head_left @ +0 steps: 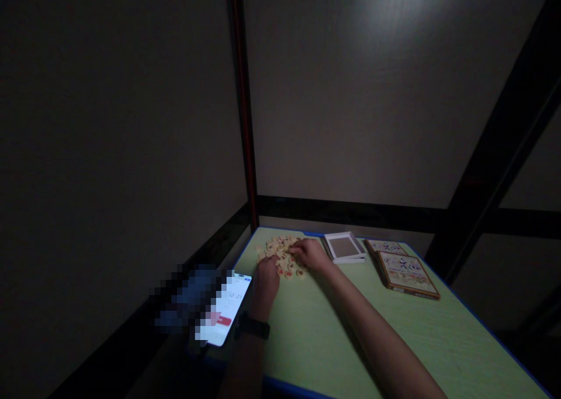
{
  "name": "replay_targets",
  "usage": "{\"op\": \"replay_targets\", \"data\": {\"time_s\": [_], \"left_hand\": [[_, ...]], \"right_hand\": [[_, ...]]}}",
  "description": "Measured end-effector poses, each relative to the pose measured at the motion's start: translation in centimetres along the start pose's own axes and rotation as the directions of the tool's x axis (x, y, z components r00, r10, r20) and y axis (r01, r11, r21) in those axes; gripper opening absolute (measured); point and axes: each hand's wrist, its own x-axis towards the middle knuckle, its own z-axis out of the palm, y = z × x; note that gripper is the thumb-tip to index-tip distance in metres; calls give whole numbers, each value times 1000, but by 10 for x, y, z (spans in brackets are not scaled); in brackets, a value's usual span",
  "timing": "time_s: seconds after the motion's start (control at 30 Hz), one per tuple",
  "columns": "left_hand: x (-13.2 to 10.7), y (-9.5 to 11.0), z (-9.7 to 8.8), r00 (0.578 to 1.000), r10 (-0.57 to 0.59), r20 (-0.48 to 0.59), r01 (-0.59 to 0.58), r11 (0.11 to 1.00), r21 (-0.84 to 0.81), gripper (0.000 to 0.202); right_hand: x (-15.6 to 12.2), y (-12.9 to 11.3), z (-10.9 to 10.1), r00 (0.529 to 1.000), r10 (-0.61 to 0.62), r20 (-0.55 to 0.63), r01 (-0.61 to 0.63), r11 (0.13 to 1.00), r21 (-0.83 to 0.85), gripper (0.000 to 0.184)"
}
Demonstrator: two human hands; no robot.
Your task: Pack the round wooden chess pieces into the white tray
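Round, pale wooden xiangqi pieces (288, 273), some with red characters, lie in a loose cluster at the table's far left corner. My left hand (266, 276), with a dark watch on its wrist, is at the near left side of the cluster. Its fingers are curled down among the pieces, and what is under them is hidden. From the right, my right hand (309, 253) reaches over the pieces with thumb and forefinger pinched together at one piece in the cluster. The dim light blurs the fingertips.
Right of the pieces stands a shallow white box (344, 248). Two flat boxes with printed lids (407, 271) lie farther right, overlapping. A lit phone (230, 308) is at the left edge of the green table (319, 340). Walls stand behind and to the left.
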Motion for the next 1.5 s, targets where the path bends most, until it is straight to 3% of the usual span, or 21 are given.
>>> {"op": "replay_targets", "data": {"time_s": [0.3,0.5,0.6,1.1,1.27,1.5], "left_hand": [[-2,0,0,1000,-8,12,8,999,54,45],[0,-1,1,1000,-9,18,7,997,79,37],[3,-3,3,1000,-25,11,24,997,75,30],[4,-4,1,1000,-27,13,25,989,145,30],[4,-3,1,996,-45,-76,54,990,128,31],[4,-5,-12,962,-191,-194,204,978,49,25]], "right_hand": [[7,30,-9,992,124,35,-129,926,354,18],[6,37,-10,985,162,66,-174,870,461,4],[6,35,-8,983,151,104,-183,857,482,9],[5,4,5,991,-12,132,-45,906,420,14],[6,-5,12,990,-54,131,1,926,377,19],[-8,-41,48,990,-133,46,122,974,192,20]]}}
